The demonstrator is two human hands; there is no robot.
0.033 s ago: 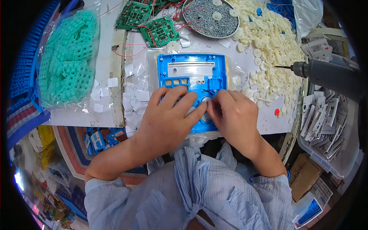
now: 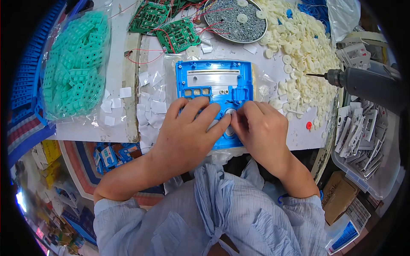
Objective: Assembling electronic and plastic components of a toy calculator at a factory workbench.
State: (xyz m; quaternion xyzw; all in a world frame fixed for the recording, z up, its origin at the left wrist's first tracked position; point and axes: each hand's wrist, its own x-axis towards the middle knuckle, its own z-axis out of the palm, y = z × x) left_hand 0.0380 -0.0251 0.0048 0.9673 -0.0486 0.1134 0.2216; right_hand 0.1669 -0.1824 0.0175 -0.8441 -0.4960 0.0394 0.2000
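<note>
A blue plastic housing (image 2: pixel 245 77) lies on clear plastic wrap in front of me, its inner side with posts and cut-outs facing up. My left hand (image 2: pixel 188 123) rests over its lower left part, fingers spread, the index finger reaching to a pale round part (image 2: pixel 230 112) in the housing. On the other side of that part, my right hand (image 2: pixel 262 132) has thumb and fingers pinched together. Whatever lies between those fingertips is hidden. Below, a second pale round part (image 2: pixel 229 131) shows partly between my hands.
Cream plastic discs (image 2: pixel 299 64) are heaped at right, under the tip of a dark electric screwdriver (image 2: pixel 358 81). A bowl of screws (image 2: pixel 235 21) and green circuit boards (image 2: pixel 177 36) sit at the back. Left lies a bag of turquoise parts (image 2: pixel 77 68); right, a bin of white parts (image 2: pixel 361 132).
</note>
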